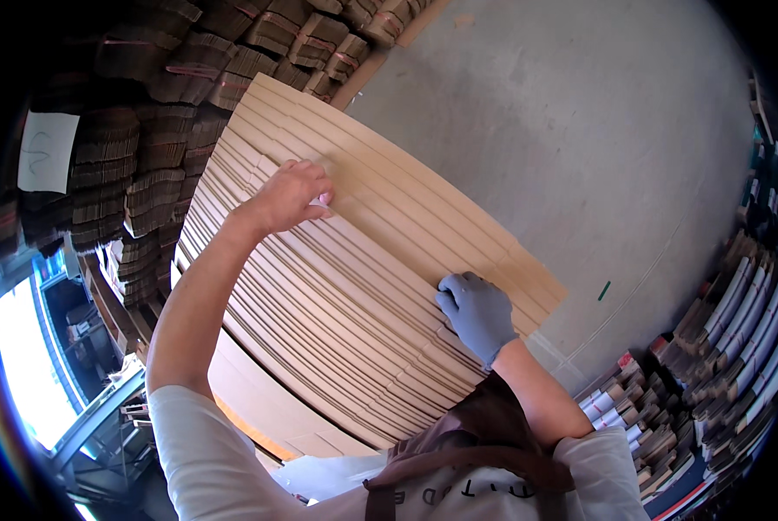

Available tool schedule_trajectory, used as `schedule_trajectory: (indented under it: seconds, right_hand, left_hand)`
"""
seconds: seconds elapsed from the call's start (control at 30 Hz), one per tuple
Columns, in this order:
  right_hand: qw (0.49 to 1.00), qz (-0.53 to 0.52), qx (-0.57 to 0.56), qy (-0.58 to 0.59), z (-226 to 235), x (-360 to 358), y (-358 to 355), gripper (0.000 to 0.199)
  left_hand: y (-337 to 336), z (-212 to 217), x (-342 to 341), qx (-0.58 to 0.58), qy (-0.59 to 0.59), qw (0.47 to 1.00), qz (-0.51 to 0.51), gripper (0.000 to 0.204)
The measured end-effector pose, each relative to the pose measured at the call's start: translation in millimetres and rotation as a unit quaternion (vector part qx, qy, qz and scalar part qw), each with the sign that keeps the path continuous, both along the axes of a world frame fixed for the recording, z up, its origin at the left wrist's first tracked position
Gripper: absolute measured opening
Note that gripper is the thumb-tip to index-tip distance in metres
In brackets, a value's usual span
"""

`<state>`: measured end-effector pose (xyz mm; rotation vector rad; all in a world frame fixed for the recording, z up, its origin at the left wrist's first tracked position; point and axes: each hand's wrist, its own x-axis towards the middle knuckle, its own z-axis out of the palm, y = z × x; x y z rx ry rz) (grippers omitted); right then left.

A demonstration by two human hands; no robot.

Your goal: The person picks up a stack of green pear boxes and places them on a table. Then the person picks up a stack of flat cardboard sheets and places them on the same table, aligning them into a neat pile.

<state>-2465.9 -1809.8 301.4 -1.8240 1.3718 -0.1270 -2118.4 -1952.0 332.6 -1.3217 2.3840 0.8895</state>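
Note:
A fanned stack of flat brown cardboard sheets point(337, 300) lies in front of me, their creased edges overlapping like steps. My bare left hand point(292, 198) is closed at the raised edge of one sheet, thumb and fingers curled together. A small pinkish-white spot shows by its fingertips; I cannot make out what it is. Farther right along the same edge is my right hand point(477, 314), in a grey glove, its fingers bent over the cardboard. Its fingertips are partly hidden. Beyond both hands extends a broad creased cardboard panel point(406, 204).
Bundled cardboard point(159, 148) is piled high at the left, with a white paper sheet point(49, 152) on it. More bundles point(718, 339) stand at the right. Grey concrete floor point(580, 130) stretches beyond the stack, with a small green strip point(604, 291) on it.

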Motion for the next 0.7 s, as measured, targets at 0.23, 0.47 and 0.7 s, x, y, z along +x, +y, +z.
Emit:
schedule_trajectory:
  seconds: [0.23, 0.47, 0.7]
  right_hand:
    - [0.998, 0.025, -0.059, 0.004, -9.6, 5.5, 3.5, 0.019]
    - [0.998, 0.041, -0.045, 0.011, -5.2, 4.3, -5.2, 0.011]
    - [0.997, 0.016, -0.061, -0.037, -6.9, 2.2, -8.1, 0.009]
  left_hand:
    - [-12.4, -1.4, 3.6, 0.05, 0.008, 0.999, -0.015, 0.021]
    - [-23.7, 4.4, -7.6, 0.081, -0.018, 0.996, -0.04, 0.02]
    - [-26.3, 0.8, -4.3, 0.046, 0.034, 0.996, -0.062, 0.02]
